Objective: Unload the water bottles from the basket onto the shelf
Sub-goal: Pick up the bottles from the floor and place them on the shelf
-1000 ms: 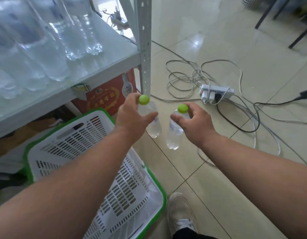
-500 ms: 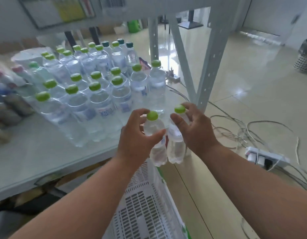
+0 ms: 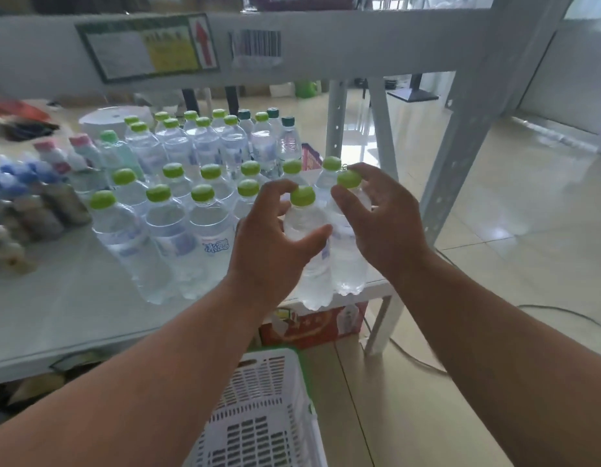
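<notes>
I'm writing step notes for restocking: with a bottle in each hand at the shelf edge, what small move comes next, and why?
Probably lower both bottles onto the shelf. The left hand grips one bottle and the right hand another, both upright by the front row, their bases at the bare front edge.

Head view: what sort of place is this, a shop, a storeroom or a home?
Probably a storeroom or small shop's stock area: a metal shelf carrying a barcode label, rows of bottled water, and a boxed carton under it.

Two bare forearms, no sleeves; left hand (image 3: 272, 241), right hand (image 3: 383, 224) ungloved.
</notes>
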